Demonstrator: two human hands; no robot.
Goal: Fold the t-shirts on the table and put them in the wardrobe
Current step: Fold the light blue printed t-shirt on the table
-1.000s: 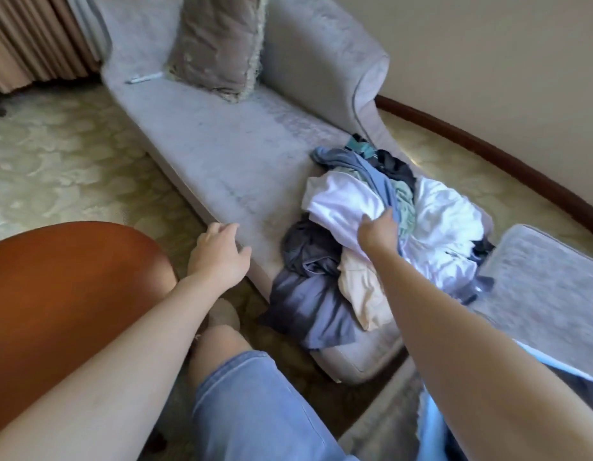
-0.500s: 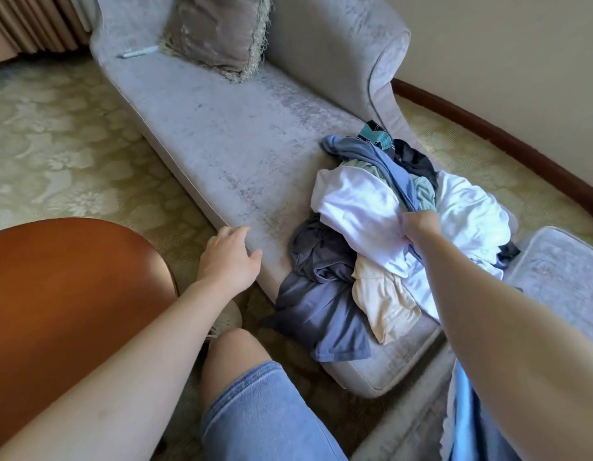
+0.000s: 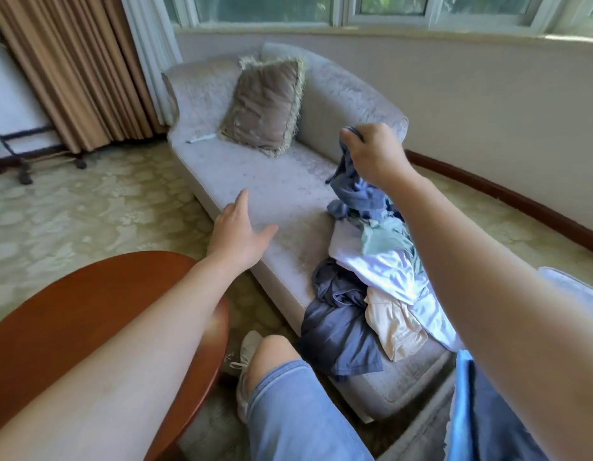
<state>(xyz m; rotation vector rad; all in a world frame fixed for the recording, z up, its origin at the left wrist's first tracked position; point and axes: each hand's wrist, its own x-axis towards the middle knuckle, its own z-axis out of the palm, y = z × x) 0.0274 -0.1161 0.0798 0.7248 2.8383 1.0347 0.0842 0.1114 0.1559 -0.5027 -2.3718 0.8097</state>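
Note:
A pile of crumpled t-shirts [image 3: 385,281] lies on the near end of a grey chaise longue [image 3: 272,194]: white, mint green, cream and dark blue-grey ones. My right hand [image 3: 375,154] grips a blue-grey t-shirt [image 3: 355,191] and holds it up above the pile, its lower part still trailing into the heap. My left hand [image 3: 238,231] hovers over the seat's front edge, left of the pile, with fingers spread and holding nothing.
A round brown wooden table [image 3: 72,327] stands at the lower left. A fringed cushion [image 3: 265,104] leans on the chaise back, with a small white object [image 3: 200,139] beside it. Curtains [image 3: 75,68] and a dark metal stand [image 3: 19,141] are at the far left. Patterned carpet covers the floor.
My right hand has lifted a blue-grey t-shirt up out of the pile. My left hand has opened and moved forward over the seat. The view has tilted up.

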